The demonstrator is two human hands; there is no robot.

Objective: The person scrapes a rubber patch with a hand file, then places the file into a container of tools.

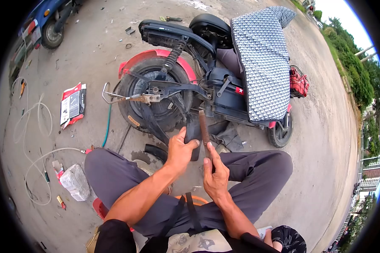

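My left hand [180, 149] is closed around a black inner tube [193, 128], thumb lying along it. More of the tube hangs in a loose loop [151, 122] by the rear wheel [128, 90] of an electric scooter. In my right hand [216, 175] is a long, rusty flat file [204, 128], gripped between thumb and fingers and pointing away from me. The file stands close beside the tube; whether they touch I cannot tell. A metal clamp-like tool [150, 98] sits at the wheel's axle.
A patterned cover [261, 63] drapes the scooter's front. To the left lie a red and black packet [73, 105], a clear air hose [42, 157], a stone block [75, 182] and a small yellow tube [61, 201]. Another vehicle's wheel [52, 33] is at upper left.
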